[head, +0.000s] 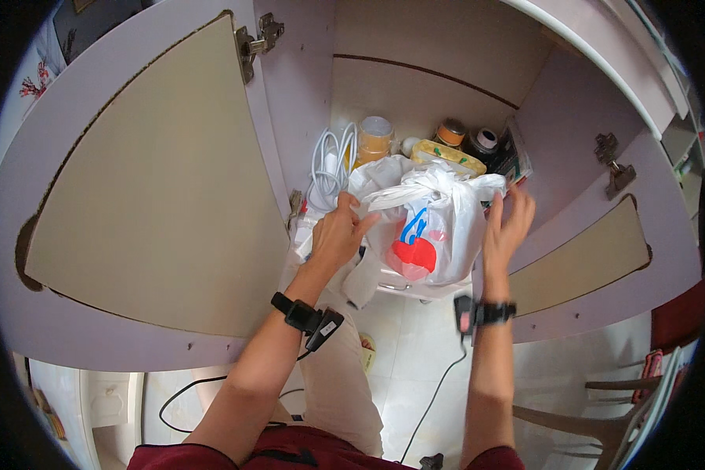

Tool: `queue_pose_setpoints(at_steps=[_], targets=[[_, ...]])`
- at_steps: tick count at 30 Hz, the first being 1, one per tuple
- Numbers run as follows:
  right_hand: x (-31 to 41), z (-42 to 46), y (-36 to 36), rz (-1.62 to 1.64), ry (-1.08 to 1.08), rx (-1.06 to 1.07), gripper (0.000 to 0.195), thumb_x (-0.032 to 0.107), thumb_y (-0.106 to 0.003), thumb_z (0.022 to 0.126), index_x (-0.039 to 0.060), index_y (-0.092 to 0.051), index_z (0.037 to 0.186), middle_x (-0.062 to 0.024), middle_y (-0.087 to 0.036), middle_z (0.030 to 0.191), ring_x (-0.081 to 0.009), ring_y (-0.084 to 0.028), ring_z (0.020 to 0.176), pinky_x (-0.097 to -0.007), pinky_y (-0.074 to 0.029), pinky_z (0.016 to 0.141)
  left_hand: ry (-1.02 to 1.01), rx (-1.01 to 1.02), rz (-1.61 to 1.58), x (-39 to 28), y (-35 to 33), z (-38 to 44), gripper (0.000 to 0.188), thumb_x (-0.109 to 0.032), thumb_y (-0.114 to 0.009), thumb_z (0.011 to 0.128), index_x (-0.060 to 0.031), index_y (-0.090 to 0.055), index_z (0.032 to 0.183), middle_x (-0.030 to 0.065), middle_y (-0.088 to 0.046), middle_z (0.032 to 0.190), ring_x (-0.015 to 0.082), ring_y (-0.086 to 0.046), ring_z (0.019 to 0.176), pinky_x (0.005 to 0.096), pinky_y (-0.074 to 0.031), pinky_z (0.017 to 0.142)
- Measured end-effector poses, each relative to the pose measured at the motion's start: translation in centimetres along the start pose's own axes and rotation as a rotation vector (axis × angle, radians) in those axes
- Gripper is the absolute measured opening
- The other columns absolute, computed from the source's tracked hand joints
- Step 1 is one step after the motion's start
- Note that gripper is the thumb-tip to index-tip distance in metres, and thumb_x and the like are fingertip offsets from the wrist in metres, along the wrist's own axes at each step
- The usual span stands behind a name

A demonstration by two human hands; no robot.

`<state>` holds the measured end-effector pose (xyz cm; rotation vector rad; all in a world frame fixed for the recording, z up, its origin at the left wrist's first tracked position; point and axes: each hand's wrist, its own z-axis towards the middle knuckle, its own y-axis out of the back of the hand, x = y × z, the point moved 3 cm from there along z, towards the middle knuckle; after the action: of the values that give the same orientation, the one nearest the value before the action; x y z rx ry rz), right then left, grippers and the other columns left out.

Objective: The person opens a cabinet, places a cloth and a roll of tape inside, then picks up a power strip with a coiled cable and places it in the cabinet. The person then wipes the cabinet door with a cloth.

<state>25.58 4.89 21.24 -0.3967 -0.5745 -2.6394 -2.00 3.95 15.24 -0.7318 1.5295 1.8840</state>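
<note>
A tied white plastic bag [455, 235] with a red and blue print stands at the front of an opened cabinet. My left hand [339, 229] is at the bag's left side, thumb and fingers at its edge; whether they pinch the plastic I cannot tell. At the right, my right hand [510, 220] has its fingers raised beside a knotted end of the bag, and its grip is unclear. Behind the bag are a coiled white cable [329, 164], rolls of tape [376, 138], a yellow patterned case [448, 157] and jars [451, 132]. Beige fabric [358, 282] hangs below the left hand.
Cabinet doors stand open on the left [158, 194] and right [587, 258], with metal hinges. A white drawer or shelf front with a handle [395, 286] is under the bag. Black cables run from devices strapped to both wrists. A brown chair [581, 417] is at lower right.
</note>
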Motion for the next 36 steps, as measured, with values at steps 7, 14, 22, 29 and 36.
queue_pose_setpoints(at_steps=[7,14,22,29,36], targets=[[1.4,-16.9,3.6,0.003,-0.518,0.576,0.062,0.026,-0.078,0.073,0.0034,-0.048,0.122,-0.0235,-0.055,0.108,-0.0364,-0.059,0.094,-0.0395,-0.049,0.078,-0.487,0.266,0.254,1.4,-3.8,-2.0,0.060,-0.034,-0.076,0.071,-0.0192,-0.050,0.123,0.0088,-0.057,0.099,0.0275,-0.061,0.084,0.0402,-0.050,0.068],[-3.2,-16.0,-3.5,-0.144,-0.224,0.515,0.107,0.025,-0.085,0.061,0.0115,-0.022,0.146,-0.0425,-0.012,0.141,-0.0538,-0.021,0.132,-0.0484,-0.028,0.107,-0.361,0.218,0.317,-0.3,-7.4,1.5,0.088,-0.026,-0.082,0.060,-0.0291,-0.039,0.137,0.0169,-0.048,0.107,0.0377,-0.061,0.088,0.0435,-0.052,0.071],[-5.1,-11.2,-8.6,-0.190,-0.150,0.512,0.092,0.017,-0.084,0.060,0.0088,-0.036,0.138,-0.0368,-0.019,0.142,-0.0497,-0.027,0.129,-0.0499,-0.026,0.107,-0.199,0.207,0.519,2.6,-9.3,6.2,0.092,-0.037,-0.080,0.065,-0.0282,-0.032,0.143,0.0217,-0.046,0.117,0.0382,-0.064,0.085,0.0441,-0.053,0.071],[-6.2,-11.9,-9.7,-0.223,-0.091,0.403,0.089,0.016,-0.081,0.063,0.0108,-0.035,0.138,-0.0299,-0.026,0.140,-0.0448,-0.030,0.126,-0.0520,-0.026,0.103,-0.123,0.322,0.515,3.2,-10.1,8.3,0.091,-0.042,-0.077,0.069,-0.0190,-0.030,0.143,0.0259,-0.046,0.121,0.0402,-0.063,0.092,0.0441,-0.052,0.075],[-6.1,-11.9,-7.6,-0.162,-0.125,0.378,0.092,0.023,-0.078,0.066,0.0081,-0.030,0.142,-0.0335,-0.024,0.141,-0.0487,-0.028,0.129,-0.0518,-0.025,0.105,-0.149,0.305,0.488,2.5,-10.3,7.2,0.089,-0.041,-0.075,0.072,-0.0199,-0.028,0.144,0.0232,-0.053,0.112,0.0400,-0.062,0.092,0.0455,-0.052,0.077]])
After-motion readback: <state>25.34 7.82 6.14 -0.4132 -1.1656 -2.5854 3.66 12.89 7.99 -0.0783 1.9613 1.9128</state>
